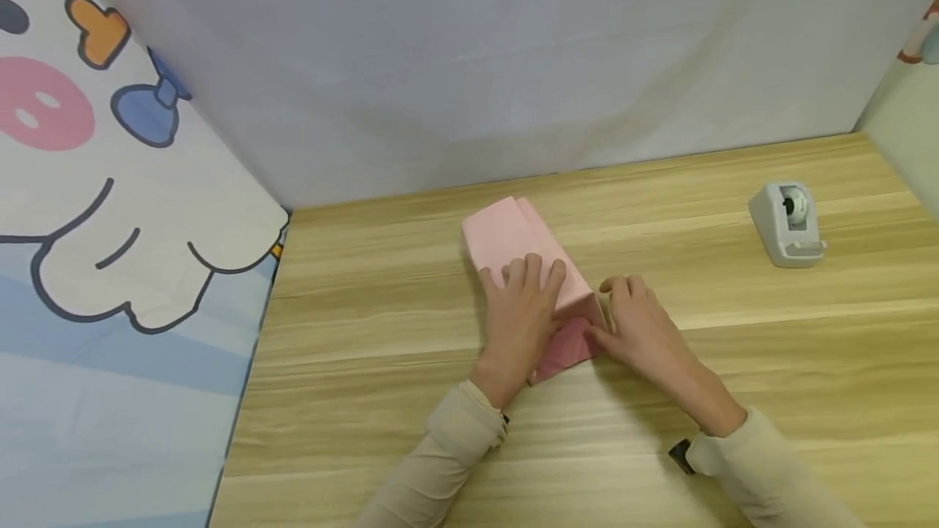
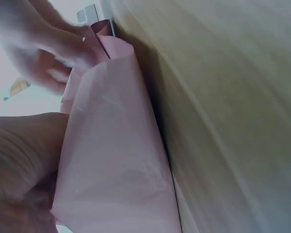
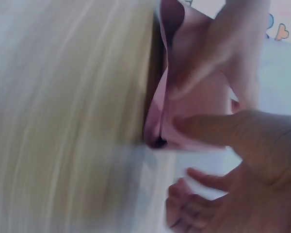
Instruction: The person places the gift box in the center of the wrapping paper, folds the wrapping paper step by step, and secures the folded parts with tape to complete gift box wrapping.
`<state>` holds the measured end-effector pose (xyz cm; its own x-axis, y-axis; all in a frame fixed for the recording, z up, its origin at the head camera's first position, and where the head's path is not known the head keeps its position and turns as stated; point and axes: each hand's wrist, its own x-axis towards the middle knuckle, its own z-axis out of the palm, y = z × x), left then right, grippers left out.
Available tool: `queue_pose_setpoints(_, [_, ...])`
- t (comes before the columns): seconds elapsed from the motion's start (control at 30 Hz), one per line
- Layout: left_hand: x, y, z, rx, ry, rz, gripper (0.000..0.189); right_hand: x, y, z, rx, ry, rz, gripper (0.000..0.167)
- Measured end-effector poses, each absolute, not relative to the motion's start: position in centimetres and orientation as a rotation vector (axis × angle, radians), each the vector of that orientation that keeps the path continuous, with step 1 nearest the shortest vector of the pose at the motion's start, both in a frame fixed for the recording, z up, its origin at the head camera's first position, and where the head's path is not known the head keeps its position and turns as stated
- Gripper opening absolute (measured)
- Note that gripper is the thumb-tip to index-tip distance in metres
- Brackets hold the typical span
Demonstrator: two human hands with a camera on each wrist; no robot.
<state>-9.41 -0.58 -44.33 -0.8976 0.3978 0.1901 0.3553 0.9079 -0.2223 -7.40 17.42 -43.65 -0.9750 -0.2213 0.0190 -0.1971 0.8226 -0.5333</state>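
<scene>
A box-shaped pink paper package lies slantwise on the wooden table, with a darker pink flap at its near end. My left hand rests on top with its fingers spread, the thumb by that end. At the near right corner, my right hand touches the flap's edge with its thumb; its other fingers are loosely bent beside the package. In the right wrist view the paper stands loose along its folded edge. Smooth pink paper covers the side in the left wrist view. What the paper encloses is hidden.
A pale tape dispenser holding a tape roll stands at the right of the wooden table. Behind the table hangs a plain light cloth. A cartoon-printed sheet borders the left side.
</scene>
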Motion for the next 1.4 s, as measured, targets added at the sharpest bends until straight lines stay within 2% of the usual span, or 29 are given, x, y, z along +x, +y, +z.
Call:
queue_pose_setpoints(0.1, [-9.5, -1.1, -44.5, -0.579, -2.804, 0.298, 0.086, -7.8, 17.5, -43.4, -0.561, 3.059, -0.924, 0.066])
queue_pose_setpoints(0.17, [-9.6, -1.5, -44.6, -0.598, -2.769, 0.324, 0.087, -8.4, 17.3, -43.4, -0.740, 3.098, -0.940, 0.062])
queue_pose_setpoints(0.27, [-9.8, -2.2, -44.6, -0.660, -2.738, 0.325, 0.088, -9.4, 16.9, -43.4, -0.917, 3.104, -0.931, 0.046])
queue_pose_setpoints(0.37, [-10.0, -3.3, -44.2, -0.787, -2.790, 0.154, 0.088, -9.7, 16.7, -43.3, -0.952, 3.084, -0.911, 0.035])
queue_pose_setpoints(0.57, [-10.9, -6.5, -43.3, -1.079, -2.856, -0.572, 0.062, -9.6, 16.7, -43.1, -0.962, 3.099, -0.747, 0.035])
queue_pose_setpoints(0.87, [-11.4, -7.7, -44.5, -1.102, -2.702, -0.679, 0.060, -9.6, 14.4, -42.4, -1.036, 3.174, -0.294, 0.045])
queue_pose_setpoints(1.07, [-10.7, -6.7, -44.6, -0.942, -2.768, -0.796, 0.079, -10.1, 13.1, -42.9, -1.006, 3.159, -0.248, 0.050])
queue_pose_setpoints(1.13, [-9.9, -6.4, -44.4, -0.794, -2.804, -0.894, 0.086, -10.2, 12.7, -43.0, -1.002, 3.159, -0.232, 0.049])
queue_pose_setpoints(1.23, [-8.2, -6.3, -44.1, -0.439, -2.827, -1.106, 0.090, -10.2, 12.1, -43.1, -1.015, 3.165, -0.236, 0.044])
queue_pose_setpoints(1.33, [-6.5, -6.6, -44.0, -0.088, -2.857, -1.235, 0.087, -10.3, 11.8, -43.0, -1.020, 3.181, -0.230, 0.043])
queue_pose_setpoints(1.4, [-5.8, -6.8, -44.3, -0.003, -2.901, -1.232, 0.072, -10.3, 11.7, -43.0, -1.017, 3.196, -0.205, 0.044])
